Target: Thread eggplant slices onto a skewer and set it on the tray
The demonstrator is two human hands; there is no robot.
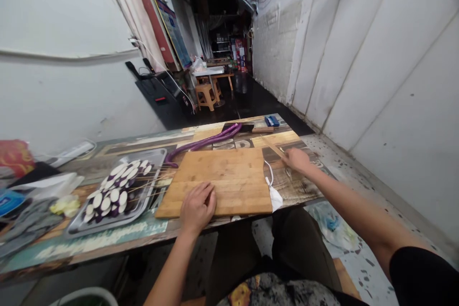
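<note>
Right of the cutting board point(229, 172), skewers point(273, 146) slant away leftward, near ends pinched in the right hand point(297, 158). The left hand point(198, 208), loosely open, grasping nothing, rests at the board's near edge, open wood beyond.

Left hand point(198, 204) on cutting board point(233, 177), right hand point(297, 159) at thin sticks point(273, 146), skewered slices point(114, 195) in metal tray point(107, 227), purple eggplants point(201, 144) beyond board

At ten o'clock a white wall point(53, 19) is seen; at two, pale panels point(362, 38); between eleven and twelve, orange-brown stools point(206, 96) are set on dark flooring point(247, 91).
</note>
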